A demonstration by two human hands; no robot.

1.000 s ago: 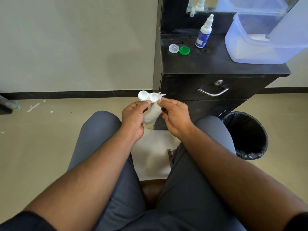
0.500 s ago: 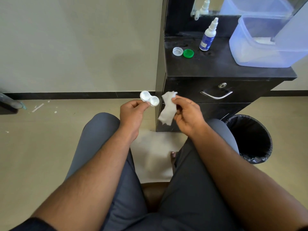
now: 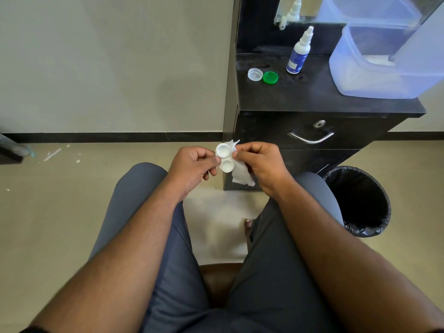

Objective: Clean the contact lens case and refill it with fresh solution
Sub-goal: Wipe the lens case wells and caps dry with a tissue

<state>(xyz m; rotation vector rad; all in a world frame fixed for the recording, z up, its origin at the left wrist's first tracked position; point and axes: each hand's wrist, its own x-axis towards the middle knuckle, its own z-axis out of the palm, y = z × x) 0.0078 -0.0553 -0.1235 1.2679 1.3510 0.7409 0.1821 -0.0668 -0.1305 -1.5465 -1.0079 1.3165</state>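
My left hand [image 3: 192,167] pinches a white contact lens case [image 3: 225,157] by its left side, its two open wells facing up, one above the other. My right hand [image 3: 259,164] holds a white tissue [image 3: 241,174] against the case's right edge; the tissue hangs down below my fingers. On the black cabinet top [image 3: 324,97] lie two loose caps, one clear [image 3: 255,74] and one green [image 3: 270,77]. A small solution bottle [image 3: 299,56] with a white nozzle and blue label stands upright beside them.
A translucent plastic container [image 3: 384,68] sits on the cabinet's right side. A black-lined waste bin [image 3: 360,203] stands on the floor right of my right knee. The cabinet has a drawer with a metal handle [image 3: 311,138]. My knees are below my hands.
The case has turned from lying sideways to standing with one well above the other. My right hand has brought the tissue back against the case after holding it apart.
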